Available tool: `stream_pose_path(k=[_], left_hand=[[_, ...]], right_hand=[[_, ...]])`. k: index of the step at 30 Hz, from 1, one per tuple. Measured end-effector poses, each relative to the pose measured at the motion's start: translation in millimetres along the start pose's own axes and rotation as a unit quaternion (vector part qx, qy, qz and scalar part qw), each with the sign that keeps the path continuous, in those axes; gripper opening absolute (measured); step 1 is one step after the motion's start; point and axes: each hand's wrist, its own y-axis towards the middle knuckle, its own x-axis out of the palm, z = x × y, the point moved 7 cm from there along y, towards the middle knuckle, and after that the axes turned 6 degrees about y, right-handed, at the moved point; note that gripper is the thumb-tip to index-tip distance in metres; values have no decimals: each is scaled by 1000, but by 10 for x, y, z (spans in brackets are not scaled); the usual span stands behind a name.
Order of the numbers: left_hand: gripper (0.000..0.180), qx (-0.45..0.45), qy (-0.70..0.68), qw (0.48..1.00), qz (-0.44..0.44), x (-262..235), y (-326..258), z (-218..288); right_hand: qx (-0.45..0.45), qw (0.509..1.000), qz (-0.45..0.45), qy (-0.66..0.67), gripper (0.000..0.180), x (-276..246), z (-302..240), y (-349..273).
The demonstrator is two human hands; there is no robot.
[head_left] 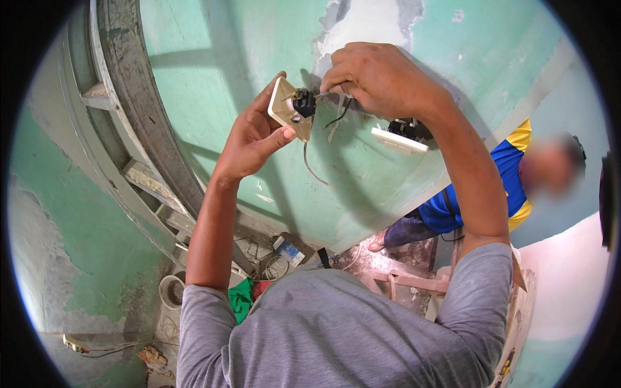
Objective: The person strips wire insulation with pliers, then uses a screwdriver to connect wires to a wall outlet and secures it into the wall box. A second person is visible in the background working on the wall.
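Left hand (255, 139) grips cream switch plate (284, 107); right hand (378, 77) pinches wire (336, 116).

Green wall (246, 39) with a bare plaster patch (372, 22) at far centre. Grey door frame (129, 103) at left. Second person in a blue-and-yellow shirt (498, 174) at right. Green cloth (240, 299) on the near floor.
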Motion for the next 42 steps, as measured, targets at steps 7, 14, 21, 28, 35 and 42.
stream_pose_path(k=[7, 14, 21, 28, 35, 42], left_hand=[[100, -12, 29, 999, -7, 53, 13, 32], [94, -43, -6, 999, 9, 147, 48, -54], [89, -63, -32, 997, 33, 142, 23, -129], [79, -62, 47, 996, 31, 185, 56, 71], [71, -121, 52, 990, 57, 94, 81, -4], [66, -138, 20, 989, 54, 169, 105, -18]], right_hand=[[-15, 1000, -8, 9, 14, 22, 12, -10], [5, 997, -72, 34, 15, 18, 16, 51], [9, 997, -55, 58, 13, 26, 38, 53], [0, 993, 50, 111, 19, -144, 60, -123], [24, 982, 147, 112, 18, -253, 12, -479], [58, 980, 117, 152, 23, -27, 59, -561]])
